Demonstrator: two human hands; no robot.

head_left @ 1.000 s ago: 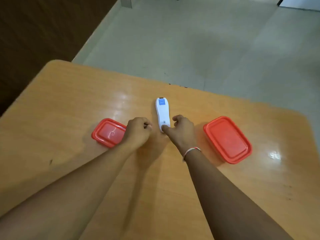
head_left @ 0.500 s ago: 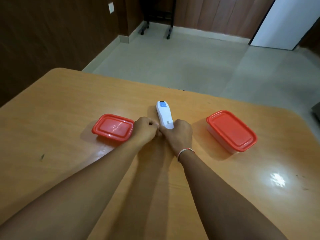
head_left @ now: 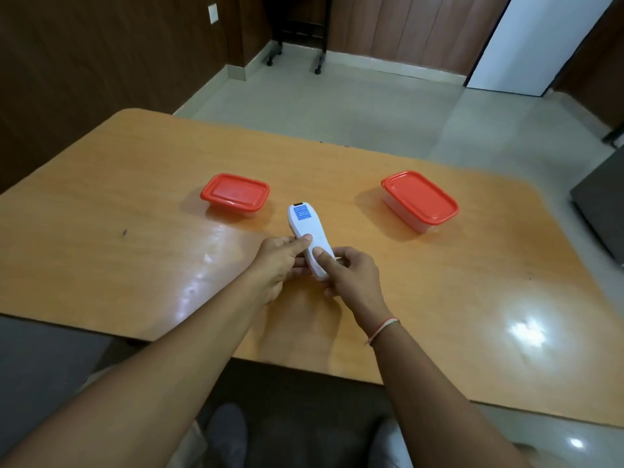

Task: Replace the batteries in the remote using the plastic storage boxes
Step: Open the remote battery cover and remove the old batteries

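A white remote point(head_left: 306, 233) with a blue label near its far end is held back side up, lifted a little over the wooden table point(head_left: 135, 211). My left hand point(head_left: 278, 265) grips its left side with the thumb on the back. My right hand point(head_left: 351, 276) grips its near end, thumb pressed on the back cover. A small clear storage box with a red lid point(head_left: 235, 194) stands to the far left of the remote. A larger clear box with a red lid point(head_left: 419, 198) stands to the far right. Both lids are on.
The table's near edge point(head_left: 304, 363) runs just below my forearms, and my shoes point(head_left: 226, 434) show under it. Beyond the far edge lie a pale tiled floor, a wheeled stand point(head_left: 297, 32) and a white door. A dark object point(head_left: 604, 211) sits at the right.
Both hands have taken hold of the remote and drawn it toward me, off the table. The camera has pulled back and tilted, so the table's near edge and my shoes now show.
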